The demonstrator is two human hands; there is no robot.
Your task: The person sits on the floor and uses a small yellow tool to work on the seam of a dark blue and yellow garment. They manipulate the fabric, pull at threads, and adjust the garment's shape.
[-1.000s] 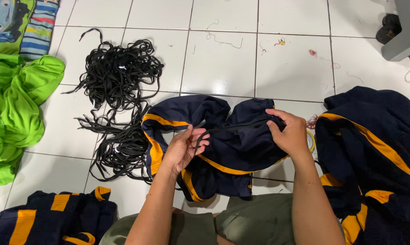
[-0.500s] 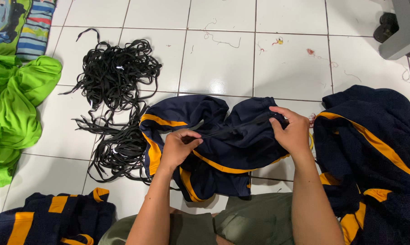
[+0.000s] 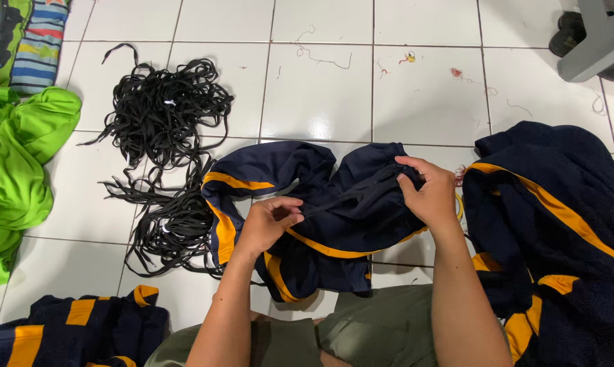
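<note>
Dark navy shorts with orange stripes (image 3: 280, 173) lie spread on the white tiled floor in front of my knees. My left hand (image 3: 269, 221) pinches a thin black cord (image 3: 341, 198) that runs taut across the shorts to my right hand (image 3: 429, 194). The right hand grips the gathered waistband together with the cord's other end. Both forearms reach over my olive-green trousers (image 3: 368, 333).
A tangled heap of black cords (image 3: 164, 115) lies at the left, with more strands (image 3: 171, 224) below it. Green cloth (image 3: 15, 163) is at the far left. Navy-and-orange garments are piled at the right (image 3: 558, 224) and lower left (image 3: 69, 326). A grey stand leg (image 3: 596, 44) is top right.
My left hand has closed from spread fingers to a pinch on the cord and drawn it leftward. My right hand stays on the waistband, shifted slightly.
</note>
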